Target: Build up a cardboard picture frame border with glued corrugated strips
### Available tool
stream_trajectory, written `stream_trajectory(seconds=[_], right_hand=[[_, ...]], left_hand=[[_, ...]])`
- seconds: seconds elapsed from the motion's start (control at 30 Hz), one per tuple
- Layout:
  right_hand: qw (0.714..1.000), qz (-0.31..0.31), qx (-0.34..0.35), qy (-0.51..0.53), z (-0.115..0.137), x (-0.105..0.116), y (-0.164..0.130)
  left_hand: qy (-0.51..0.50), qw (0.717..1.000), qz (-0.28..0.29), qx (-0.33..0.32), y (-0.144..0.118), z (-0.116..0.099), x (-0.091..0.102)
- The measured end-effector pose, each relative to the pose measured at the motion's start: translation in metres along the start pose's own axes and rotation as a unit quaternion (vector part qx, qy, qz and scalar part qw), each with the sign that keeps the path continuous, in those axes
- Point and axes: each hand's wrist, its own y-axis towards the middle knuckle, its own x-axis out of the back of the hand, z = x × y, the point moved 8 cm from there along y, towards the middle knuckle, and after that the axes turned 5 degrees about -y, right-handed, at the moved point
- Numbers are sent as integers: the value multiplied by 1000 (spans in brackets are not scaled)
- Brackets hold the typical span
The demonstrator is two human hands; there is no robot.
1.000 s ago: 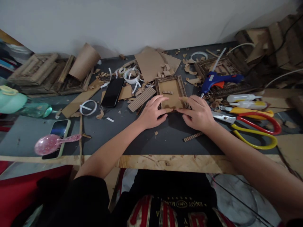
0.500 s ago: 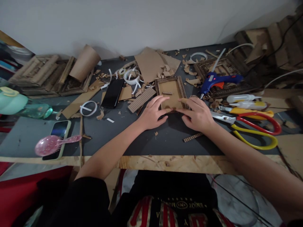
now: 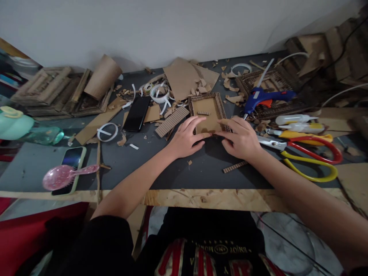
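Note:
A small corrugated cardboard frame [image 3: 221, 105] with a flat tan base lies on the dark tabletop in front of me. My left hand [image 3: 188, 138] rests over its near left corner, fingers spread, index fingertip pressing on the near edge. My right hand [image 3: 240, 138] mirrors it at the near right corner, index fingertip close to the left one and thumb apart. Part of the near edge is hidden under the fingers. Inside the frame is a short corrugated strip [image 3: 203, 113]. Another corrugated strip [image 3: 234, 167] lies on the table below my right hand.
Right of my hands are a blue glue gun [image 3: 260, 99], large scissors [image 3: 310, 147] and small bottles [image 3: 296, 119]. To the left lie a black phone [image 3: 137, 114], a tape ring [image 3: 107, 132] and a pink hairbrush [image 3: 59, 177] on another phone. Cardboard scraps [image 3: 178, 78] and stacked frames [image 3: 43, 86] sit behind.
Both hands keep their place on the frame's near edge. The right hand has shifted very slightly to the right; nothing else visibly differs.

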Motion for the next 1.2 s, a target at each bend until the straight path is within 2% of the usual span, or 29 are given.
stream_trajectory(seconds=[0.17,0.53,1.2], right_hand=[[1000,-14,19,-8,1,4,0],[1000,0,-2,11,-3,1,-1],[998,47,-31,-26,-4,-4,4]], left_hand=[[7,1000,-2,-7,0,-1,0],[16,1000,-8,-5,-1,-3,0],[8,1000,1,-3,-1,-1,-1]])
